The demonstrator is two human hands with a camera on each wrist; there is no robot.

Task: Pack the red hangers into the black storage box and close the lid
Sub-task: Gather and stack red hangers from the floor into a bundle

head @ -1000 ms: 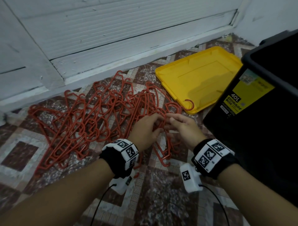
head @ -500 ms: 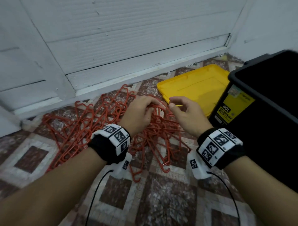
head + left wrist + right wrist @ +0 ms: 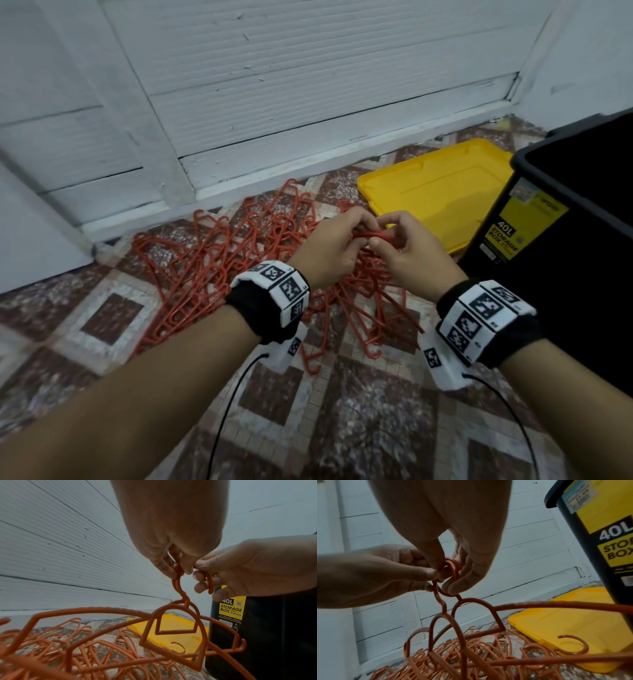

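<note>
Two hangers [image 3: 180,620] dangle by their hooks, pinched between the left hand [image 3: 329,250] and right hand [image 3: 411,253]. Below them the pile [image 3: 212,274] sprawls; the box [image 3: 561,274] stands right, its lid [image 3: 435,195] beyond.

The tiled floor [image 3: 359,411] bears red hangers [image 3: 205,274], a yellow lid [image 3: 428,195] and a black box [image 3: 565,274].

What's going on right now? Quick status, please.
Both hands, left hand and right hand, pinch hanger hooks. Rest of hangers tangled on floor. Box open, lid beside it.
</note>
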